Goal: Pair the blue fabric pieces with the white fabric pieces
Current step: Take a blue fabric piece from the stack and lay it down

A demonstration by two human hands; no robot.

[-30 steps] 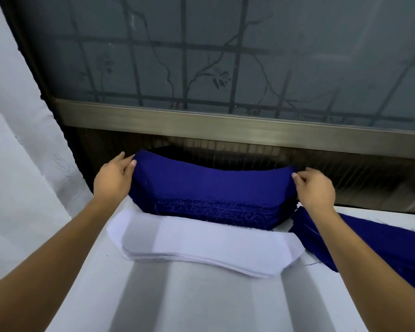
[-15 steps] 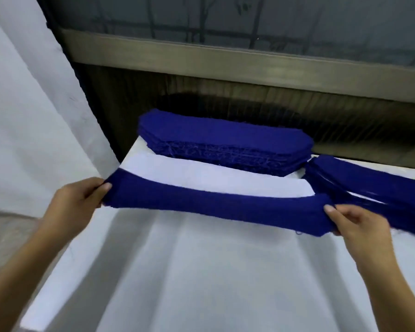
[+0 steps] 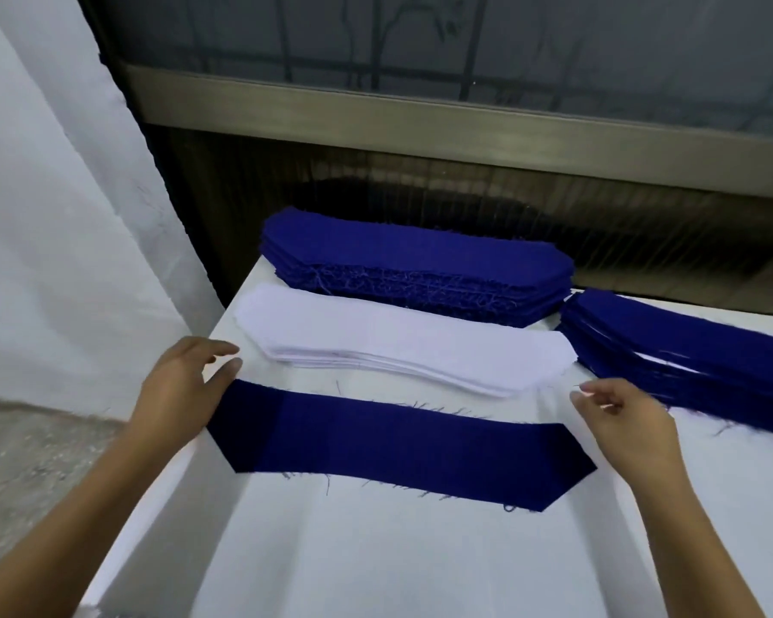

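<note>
Left hand [image 3: 184, 390], fingers spread, covers the blue piece [image 3: 398, 443] at its left tip. Right hand [image 3: 621, 421]: fingers loose, empty. Side stack [image 3: 688, 345] cropped.

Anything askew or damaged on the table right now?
Nothing serious. The single blue piece lies flat and whole, though loose threads fray from its long edges, as on the blue stack behind. The white stack fans out slightly at its near edge.
</note>
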